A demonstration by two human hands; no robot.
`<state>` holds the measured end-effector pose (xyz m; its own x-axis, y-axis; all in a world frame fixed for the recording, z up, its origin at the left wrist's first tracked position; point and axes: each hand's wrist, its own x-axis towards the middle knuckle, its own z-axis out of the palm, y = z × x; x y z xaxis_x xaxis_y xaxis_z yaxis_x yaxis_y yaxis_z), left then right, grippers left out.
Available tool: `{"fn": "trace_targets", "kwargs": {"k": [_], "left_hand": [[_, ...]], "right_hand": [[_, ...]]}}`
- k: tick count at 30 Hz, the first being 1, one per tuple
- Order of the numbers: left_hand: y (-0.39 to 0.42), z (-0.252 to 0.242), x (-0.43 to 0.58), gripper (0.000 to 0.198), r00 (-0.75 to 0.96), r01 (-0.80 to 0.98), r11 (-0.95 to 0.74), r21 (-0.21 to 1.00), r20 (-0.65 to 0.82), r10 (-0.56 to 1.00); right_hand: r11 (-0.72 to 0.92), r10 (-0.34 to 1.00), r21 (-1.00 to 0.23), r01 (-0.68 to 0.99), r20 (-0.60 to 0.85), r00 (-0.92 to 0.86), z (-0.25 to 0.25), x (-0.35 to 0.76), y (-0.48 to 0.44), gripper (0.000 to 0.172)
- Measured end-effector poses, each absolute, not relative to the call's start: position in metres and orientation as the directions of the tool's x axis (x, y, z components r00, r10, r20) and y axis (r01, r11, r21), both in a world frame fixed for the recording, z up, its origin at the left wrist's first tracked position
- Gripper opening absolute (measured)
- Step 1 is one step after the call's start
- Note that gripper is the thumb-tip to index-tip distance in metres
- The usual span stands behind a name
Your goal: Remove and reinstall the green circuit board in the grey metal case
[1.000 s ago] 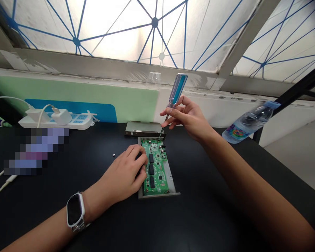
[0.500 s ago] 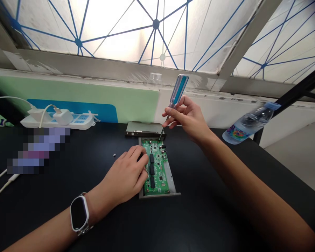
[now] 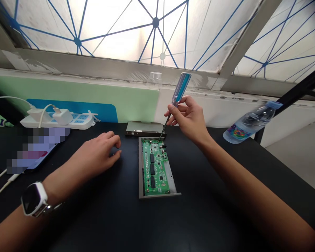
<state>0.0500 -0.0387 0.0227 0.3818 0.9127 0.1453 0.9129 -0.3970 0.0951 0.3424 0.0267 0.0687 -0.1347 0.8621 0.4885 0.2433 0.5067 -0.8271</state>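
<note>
A green circuit board (image 3: 157,168) lies in a grey metal tray (image 3: 141,168) at the middle of the black table. My right hand (image 3: 190,117) grips a screwdriver (image 3: 182,87) with a clear and blue handle, its shaft slanting down so that the tip meets the board's far right corner. To the left of the board, my left hand (image 3: 102,150) is over the table with fingers curled and thumb apart, nothing visible between them. The small screw seen earlier on the table is hidden at this hand. Behind the board lies a flat metal cover (image 3: 145,129).
A power strip (image 3: 86,122) with plugged-in chargers stands at the back left, near a phone (image 3: 46,157) and white cables. A water bottle (image 3: 248,122) leans at the right by a black bar (image 3: 301,89). The window wall borders the table's far edge.
My left hand has left the board and moved left over the table. The screwdriver handle and my right hand have shifted slightly right, while the tip stays at the same corner.
</note>
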Motion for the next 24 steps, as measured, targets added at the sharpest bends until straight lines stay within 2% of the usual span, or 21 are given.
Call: {"fn": "trace_targets", "kwargs": {"k": [3,7,11,18,24], "left_hand": [[-0.035,0.018,0.036,0.014,0.348,0.922,-0.353,0.162,0.055,0.936],[-0.035,0.01,0.03,0.01,0.366,0.899,-0.366,0.238,0.047,0.929],[-0.032,0.005,0.029,0.007,0.399,0.884,-0.403,0.236,0.069,0.914],[-0.033,0.009,0.034,0.014,0.433,0.882,-0.431,0.189,0.034,0.901],[-0.043,0.022,0.06,0.015,0.433,0.85,-0.442,0.287,0.096,0.896]], "right_hand": [[0.52,0.853,-0.823,0.23,0.49,-0.177,0.069,0.343,0.027,0.043],[0.517,0.854,-0.823,0.234,0.476,-0.212,0.07,0.345,0.027,0.043],[0.519,0.851,-0.825,0.224,0.476,-0.22,0.07,0.346,0.028,0.044],[0.52,0.85,-0.828,0.209,0.477,-0.222,0.069,0.347,0.028,0.041],[0.48,0.87,-0.848,0.225,0.429,-0.243,0.069,0.346,0.028,0.04]]}}
